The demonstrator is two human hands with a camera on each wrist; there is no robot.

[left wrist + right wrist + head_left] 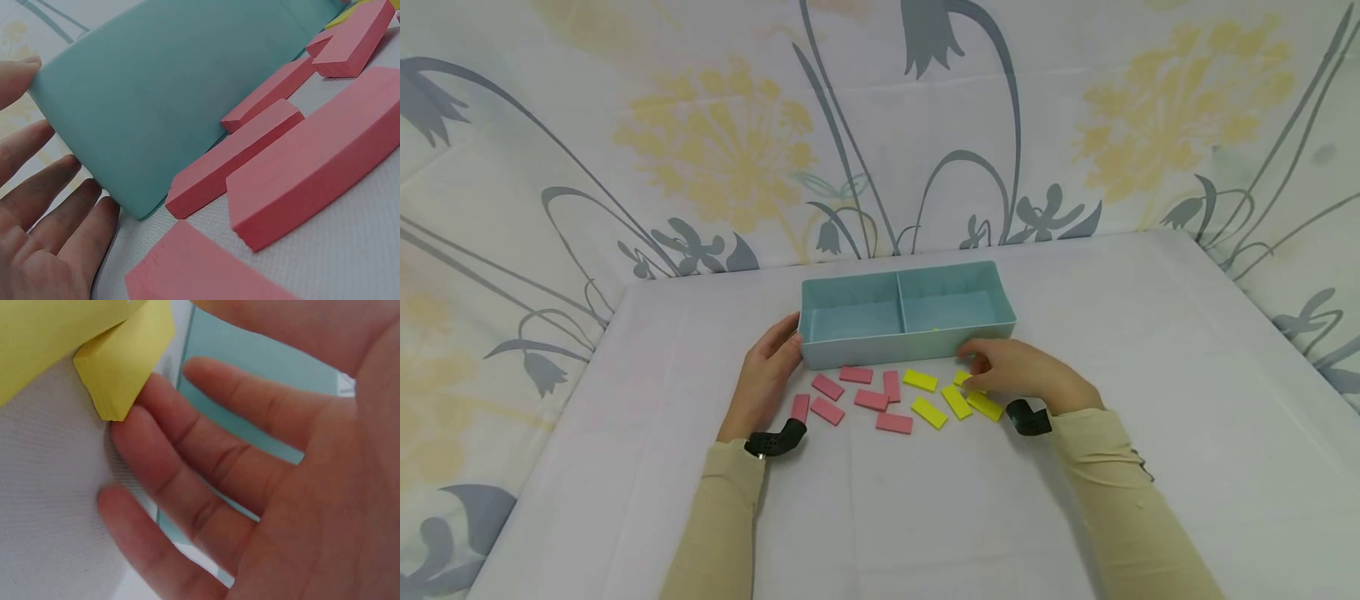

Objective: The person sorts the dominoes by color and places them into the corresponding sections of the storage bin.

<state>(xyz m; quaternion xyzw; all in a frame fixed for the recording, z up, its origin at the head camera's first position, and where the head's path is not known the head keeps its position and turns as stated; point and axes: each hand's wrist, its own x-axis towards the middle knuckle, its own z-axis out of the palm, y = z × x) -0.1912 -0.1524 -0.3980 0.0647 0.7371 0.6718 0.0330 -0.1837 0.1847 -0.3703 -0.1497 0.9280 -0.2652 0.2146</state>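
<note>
A pale blue two-compartment box stands on the white cloth. My left hand rests against its left end, thumb near the top edge and fingertips along the side wall. In front lie several pink blocks and several yellow blocks, all flat and rectangular. Near the box's front right, my right hand pinches a yellow block that tilts beside another. Its middle and ring fingertips touch that block's end in the right wrist view; the thumb tip is out of frame.
A bit of yellow shows inside the right compartment above the front wall. The left compartment's floor is bare where visible. Flower-printed cloth hangs behind and on both sides of the table. Each wrist wears a black camera.
</note>
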